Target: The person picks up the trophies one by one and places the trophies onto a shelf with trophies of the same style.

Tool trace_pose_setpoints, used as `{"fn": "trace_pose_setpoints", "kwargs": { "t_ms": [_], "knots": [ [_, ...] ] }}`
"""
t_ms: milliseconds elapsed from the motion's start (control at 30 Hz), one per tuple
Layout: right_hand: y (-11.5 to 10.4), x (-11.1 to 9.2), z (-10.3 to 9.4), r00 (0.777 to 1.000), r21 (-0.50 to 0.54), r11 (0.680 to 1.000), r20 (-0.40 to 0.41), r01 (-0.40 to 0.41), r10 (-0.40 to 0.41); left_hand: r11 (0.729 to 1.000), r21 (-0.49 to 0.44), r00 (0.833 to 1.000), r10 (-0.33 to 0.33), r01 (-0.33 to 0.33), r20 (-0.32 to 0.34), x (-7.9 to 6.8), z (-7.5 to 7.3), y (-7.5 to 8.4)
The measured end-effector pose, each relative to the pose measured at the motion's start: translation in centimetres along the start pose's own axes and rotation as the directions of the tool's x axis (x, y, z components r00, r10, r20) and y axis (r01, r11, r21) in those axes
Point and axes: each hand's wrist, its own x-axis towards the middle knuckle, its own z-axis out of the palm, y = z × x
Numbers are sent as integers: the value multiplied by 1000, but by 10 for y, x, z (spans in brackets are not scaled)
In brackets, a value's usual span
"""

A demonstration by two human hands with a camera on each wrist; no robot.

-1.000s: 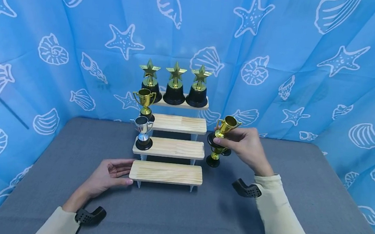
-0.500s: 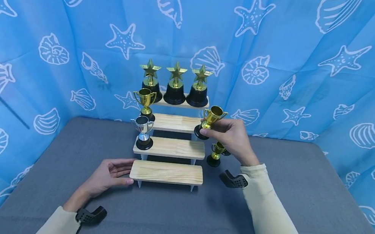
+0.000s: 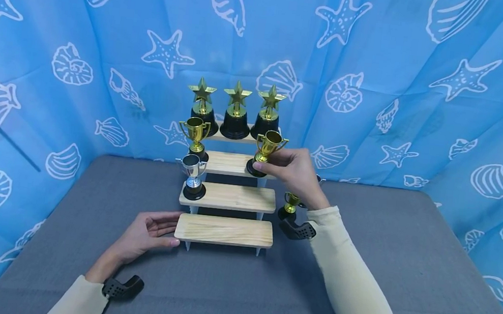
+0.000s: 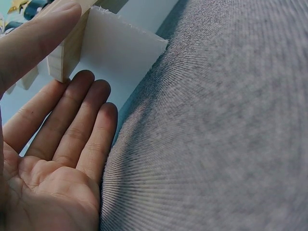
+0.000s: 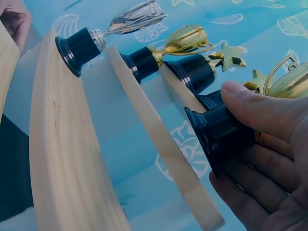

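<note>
My right hand [image 3: 295,171] pinches a gold trophy cup [image 3: 270,143] by its black base [image 5: 222,137], thumb on one side and fingers on the other. The cup is at the right end of the second shelf from the top [image 3: 229,163]; in the right wrist view its base shows a gap from the board. At that shelf's left end stands another gold trophy cup [image 3: 196,133]. My left hand [image 3: 139,237] is at the left end of the lowest shelf [image 3: 225,231], thumb and fingertips close to the wood, fingers extended [image 4: 72,125].
Three gold star trophies [image 3: 235,117] line the top shelf. A silver trophy cup [image 3: 192,171] stands left on the third shelf [image 3: 240,198]. Right of the stand, a small gold cup [image 3: 291,203] is on the grey table [image 3: 404,275], partly hidden by my right arm. A blue curtain [image 3: 381,63] hangs behind.
My right hand has carried the gold trophy cup leftward from beside the stand to over the second shelf's right end, uncovering the small gold cup beneath. My left hand has stayed put.
</note>
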Motion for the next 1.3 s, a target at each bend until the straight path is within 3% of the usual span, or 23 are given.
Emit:
{"fn": "trace_pose_setpoints", "kwargs": {
  "t_ms": [400,800,1300],
  "knots": [
    [-3,13,19,1000,60,998,25,0,-1,1000,-5,1000,-9,9,0,-1,1,2],
    [-4,21,31,1000,-35,999,28,12,-11,1000,-3,1000,-15,15,-2,-1,1,2],
    [-7,28,36,999,-38,999,50,0,1,1000,-5,1000,6,-6,4,-2,0,3]
  ]
}}
